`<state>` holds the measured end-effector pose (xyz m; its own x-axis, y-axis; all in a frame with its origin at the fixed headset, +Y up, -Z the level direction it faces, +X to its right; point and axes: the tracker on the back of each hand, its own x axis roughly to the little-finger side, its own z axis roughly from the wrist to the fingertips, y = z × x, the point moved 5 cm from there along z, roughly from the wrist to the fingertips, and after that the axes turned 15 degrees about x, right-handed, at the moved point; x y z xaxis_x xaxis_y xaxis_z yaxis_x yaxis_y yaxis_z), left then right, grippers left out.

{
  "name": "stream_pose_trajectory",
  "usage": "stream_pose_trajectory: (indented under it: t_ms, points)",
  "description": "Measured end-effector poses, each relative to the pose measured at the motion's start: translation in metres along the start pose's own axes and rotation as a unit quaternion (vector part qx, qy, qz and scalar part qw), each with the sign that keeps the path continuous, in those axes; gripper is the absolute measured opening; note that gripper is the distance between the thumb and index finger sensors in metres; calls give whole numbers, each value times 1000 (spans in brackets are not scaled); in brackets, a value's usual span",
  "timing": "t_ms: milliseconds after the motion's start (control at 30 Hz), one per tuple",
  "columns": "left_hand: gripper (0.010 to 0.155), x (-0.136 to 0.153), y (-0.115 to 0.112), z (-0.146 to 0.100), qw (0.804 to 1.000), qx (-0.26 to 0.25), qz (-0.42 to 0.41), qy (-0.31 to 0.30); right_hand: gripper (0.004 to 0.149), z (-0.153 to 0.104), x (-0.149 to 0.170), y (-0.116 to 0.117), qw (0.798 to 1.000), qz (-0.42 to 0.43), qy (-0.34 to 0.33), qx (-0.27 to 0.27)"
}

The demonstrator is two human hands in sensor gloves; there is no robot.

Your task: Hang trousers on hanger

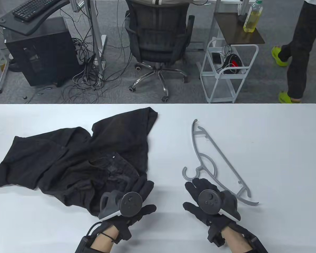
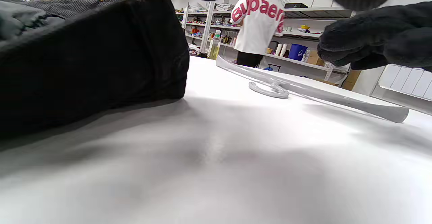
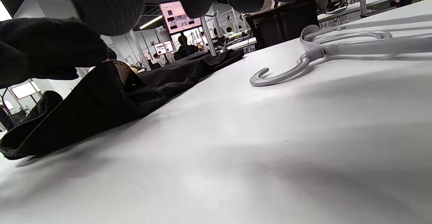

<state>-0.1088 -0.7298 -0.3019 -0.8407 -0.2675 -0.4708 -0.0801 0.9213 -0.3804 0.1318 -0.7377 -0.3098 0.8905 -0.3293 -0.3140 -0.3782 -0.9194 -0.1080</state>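
Observation:
Black trousers (image 1: 76,160) lie crumpled on the left half of the white table (image 1: 279,147). They also show in the left wrist view (image 2: 84,58) and the right wrist view (image 3: 111,95). A grey plastic hanger (image 1: 216,163) lies flat on the right half, hook toward me; it shows in the left wrist view (image 2: 303,89) and the right wrist view (image 3: 320,51). My left hand (image 1: 144,192) hovers at the trousers' near right edge, fingers spread, holding nothing. My right hand (image 1: 197,189) is open just below the hanger's hook, empty.
Beyond the table's far edge stand an office chair (image 1: 158,39), a white wire trolley (image 1: 226,71), a computer tower (image 1: 36,52) with loose cables, and a person (image 1: 300,50) walking at the far right.

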Motion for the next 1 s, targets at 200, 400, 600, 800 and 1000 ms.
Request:
stream_pose_trajectory:
  t_ms: [200,400,600,800,1000]
  points:
    - [82,-1,0,0,1000,-1,6,5,75,0,-2,0,1000,8,-4,1]
    - [82,-1,0,0,1000,0,7,5,75,0,-1,-1,1000,11,-5,4]
    - [82,-2,0,0,1000,2,9,4,75,0,-1,-1,1000,7,-5,4]
    - [82,-2,-1,0,1000,3,9,3,75,0,-2,-2,1000,7,-6,6]
    - [82,-1,0,0,1000,-1,6,4,75,1,7,-10,1000,10,9,24]
